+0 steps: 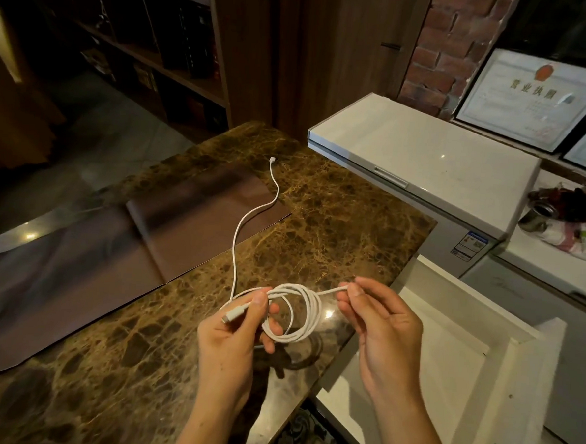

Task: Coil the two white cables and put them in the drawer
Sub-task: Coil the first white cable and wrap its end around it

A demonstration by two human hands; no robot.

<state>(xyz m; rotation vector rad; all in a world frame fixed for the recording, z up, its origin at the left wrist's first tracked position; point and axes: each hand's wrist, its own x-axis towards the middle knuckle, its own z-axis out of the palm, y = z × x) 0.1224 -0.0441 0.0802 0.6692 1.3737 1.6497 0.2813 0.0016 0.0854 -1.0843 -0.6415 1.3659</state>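
Well, around the work I see a dark wooden shelf unit point(158, 42) far back on the left and a white chest freezer point(426, 151) with its lid down past the counter's far right corner. A framed certificate point(532, 95) leans by a red brick wall point(442, 52), and a metal can point(535, 216) lies among clutter at the right edge. The white cable point(300, 311) is partly coiled in the air over the near right part of the brown veined marble counter point(104, 364). Its loose tail runs away across a corner of a flat brown mat point(188, 222) to a small plug lying on the marble. My left hand point(233, 331) pinches the loops and the other plug between thumb and fingers. My right hand point(381, 326) pinches the strand leaving the coil at its right side. The counter's right edge lies just under the coil, and the white drawer point(448, 351) stands pulled open just beside it (below the right hand). Shelf contents are too dark to read, and both forearms are cut off at the bottom.
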